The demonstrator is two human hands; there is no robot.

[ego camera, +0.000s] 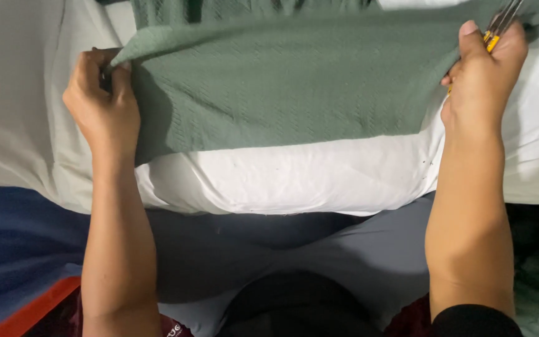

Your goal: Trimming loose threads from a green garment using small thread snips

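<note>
Left hand (pixel 102 100): clenched, a corner of the green knit fabric (pixel 288 81) pinched | Fabric: held taut over the white pillow (pixel 294 175), spread between both hands | Right hand (pixel 485 72): closed on the fabric's other edge and a yellow-handled tool (pixel 497 31) | Step judged: cloth being stretched flat; even tension is called for next.

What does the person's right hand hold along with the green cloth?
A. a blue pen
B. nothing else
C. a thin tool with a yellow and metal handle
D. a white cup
C: the right hand grips the green cloth and a thin yellow and metal tool sticks out above its fingers.
</note>
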